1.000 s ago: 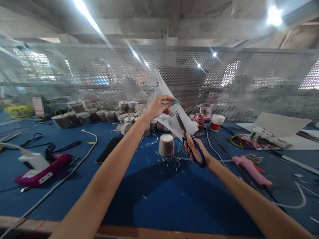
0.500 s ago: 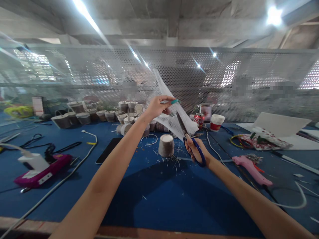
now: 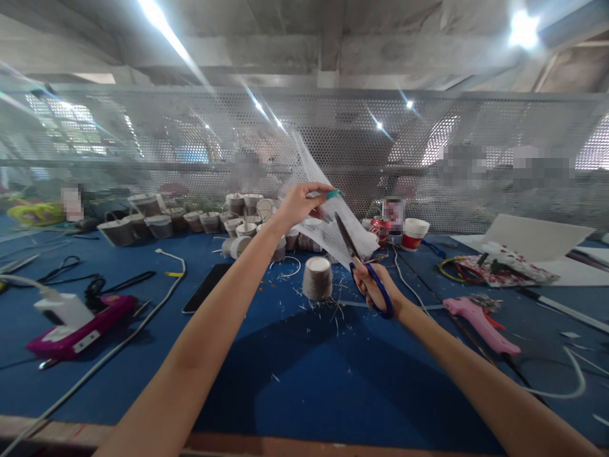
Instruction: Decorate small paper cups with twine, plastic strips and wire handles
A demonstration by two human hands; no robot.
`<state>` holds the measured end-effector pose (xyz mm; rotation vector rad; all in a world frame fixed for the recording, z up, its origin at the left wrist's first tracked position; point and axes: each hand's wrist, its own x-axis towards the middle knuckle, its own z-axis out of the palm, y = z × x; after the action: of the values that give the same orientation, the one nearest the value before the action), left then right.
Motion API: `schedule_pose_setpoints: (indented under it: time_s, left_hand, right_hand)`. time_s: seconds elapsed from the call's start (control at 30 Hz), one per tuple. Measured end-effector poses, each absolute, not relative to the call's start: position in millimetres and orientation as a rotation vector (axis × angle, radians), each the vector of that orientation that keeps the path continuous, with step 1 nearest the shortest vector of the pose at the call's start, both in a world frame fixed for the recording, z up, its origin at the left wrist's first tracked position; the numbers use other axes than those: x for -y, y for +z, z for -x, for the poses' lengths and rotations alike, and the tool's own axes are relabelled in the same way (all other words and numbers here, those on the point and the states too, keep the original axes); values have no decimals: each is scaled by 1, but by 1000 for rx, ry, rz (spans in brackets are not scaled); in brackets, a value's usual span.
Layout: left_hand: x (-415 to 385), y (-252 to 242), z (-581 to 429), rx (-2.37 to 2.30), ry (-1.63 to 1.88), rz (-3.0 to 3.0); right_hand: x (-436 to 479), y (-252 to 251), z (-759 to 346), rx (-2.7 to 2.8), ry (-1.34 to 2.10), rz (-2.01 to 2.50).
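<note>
My left hand (image 3: 304, 204) pinches a sheet of thin white mesh fabric (image 3: 353, 227), which hangs down from the fingers toward the right. Long teal nails show at its fingertips. In my right hand (image 3: 375, 285) are scissors (image 3: 349, 244) with dark blue handles, the blades pointing up and left against the lower part of the fabric. I cannot tell whether the blades are cutting into it. Below both hands, a small upturned pot (image 3: 317, 279) wrapped in grey-brown cord stands on the blue table (image 3: 304, 387), with loose fibre scraps around it.
Several cord-wrapped pots (image 3: 209, 222) crowd the back left. A black phone (image 3: 207, 289) lies by my left forearm, and a magenta power strip (image 3: 83, 327) farther left. On the right are a pink glue gun (image 3: 483, 325), stacked paper cups (image 3: 415, 235) and a red can (image 3: 379, 230).
Almost nothing differs. The scissor blades have shifted very slightly to the left; my left hand and the fabric stay in place.
</note>
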<state>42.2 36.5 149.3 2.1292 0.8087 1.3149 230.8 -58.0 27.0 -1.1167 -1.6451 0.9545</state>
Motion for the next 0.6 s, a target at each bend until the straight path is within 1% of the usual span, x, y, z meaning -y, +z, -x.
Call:
schedule_pose_setpoints:
  time_s: [0.3,0.6]
  left_hand:
    - [-28,151,-45,-803,1214,-2097]
    - [-29,149,-45,-766,1174,-2103]
  right_hand:
    - [59,24,-232,1662,1017,1041]
    - [59,25,-231,1593,1055,1062]
